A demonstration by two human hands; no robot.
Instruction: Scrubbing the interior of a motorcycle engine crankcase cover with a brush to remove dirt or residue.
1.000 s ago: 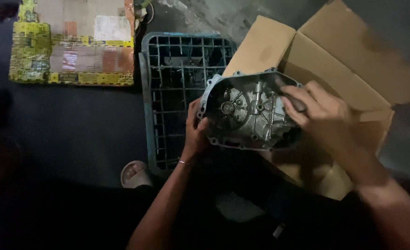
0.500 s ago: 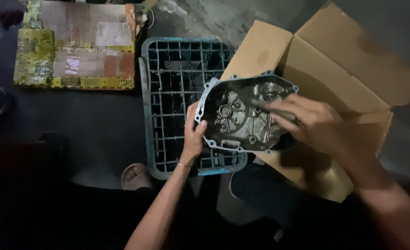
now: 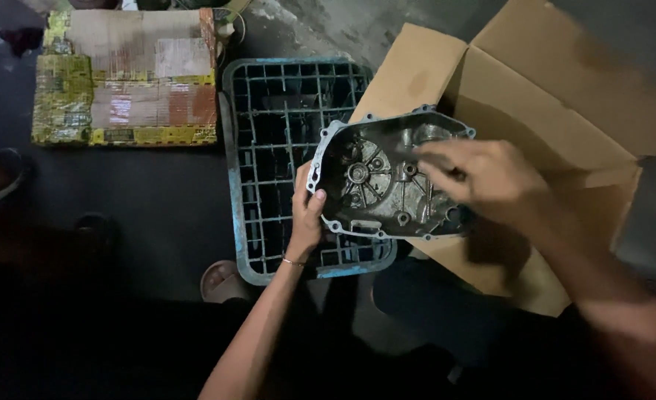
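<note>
Grey metal engine cover [image 3: 376, 185] was grasped at its nine o'clock edge by the left hand [image 3: 306, 218]. Right hand [image 3: 491, 181] fingers [image 3: 432, 159] lay loosely on its three o'clock side, above the blue crate [image 3: 269, 111].

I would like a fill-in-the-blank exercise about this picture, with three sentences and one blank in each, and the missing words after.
1. The left hand grips the metal engine cover by its ____ edge.
2. Under the cover lies a plastic crate of ____ colour.
3. The open box behind the right hand is made of ____.

Missing words: left; blue; cardboard
</note>
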